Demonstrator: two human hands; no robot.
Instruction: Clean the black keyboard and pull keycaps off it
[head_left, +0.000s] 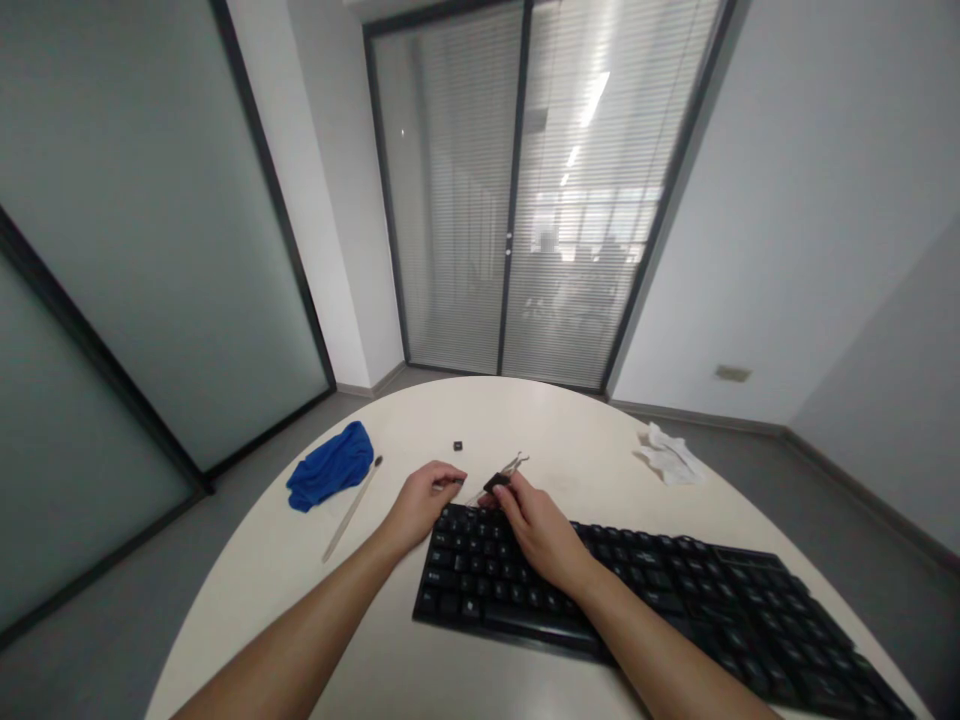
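A black keyboard [540,590] lies at a slant across the front of the table. Above its upper left corner my left hand [424,505] is closed in a pinch, with a small dark keycap [459,482] just showing at the fingertips. My right hand [536,525] rests over the keyboard's top rows, its fingers wrapped round the black handle of a wire keycap puller [496,482]. Thin metal prongs stick out from that handle on both sides. One loose black keycap [458,446] sits on the table beyond both hands.
A blue cloth [331,467] lies crumpled at the left, beside a thin brush [352,508] with a dark tip. Crumpled white tissue [671,455] is near the right edge of the round pale table [570,430]. Glass panels and walls stand behind.
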